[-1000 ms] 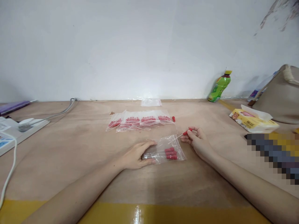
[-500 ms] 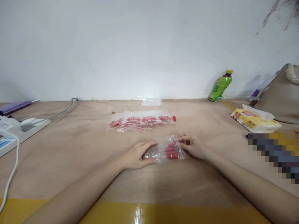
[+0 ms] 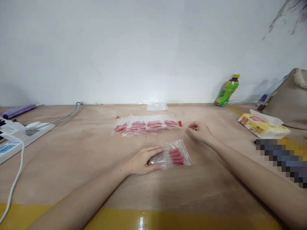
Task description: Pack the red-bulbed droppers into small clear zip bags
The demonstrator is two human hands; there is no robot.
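A clear zip bag [image 3: 166,163] lies flat on the table, with several red, tube-like pieces [image 3: 177,156] side by side inside it. My left hand [image 3: 144,160] rests on the bag's left end, thumb and fingers spread over the plastic. Off the table to the upper right of that bag, my right hand [image 3: 198,131] has its fingers curled together, and no object shows in them. Just left of its fingertips a single red piece [image 3: 180,123] lies loose. Filled zip bags [image 3: 154,124] with similar red pieces overlap in a row farther back.
Flat clear bags [image 3: 157,107] lie by the wall. At right stand a green bottle [image 3: 227,91], a yellow tissue box [image 3: 263,126] and a beige bag [image 3: 286,102]. A white power strip [image 3: 44,128] with cables and a purple packet [image 3: 19,111] are at left.
My right hand has left the zip bag's opening and moved up and away toward the loose red piece. My left hand stays on the bag.
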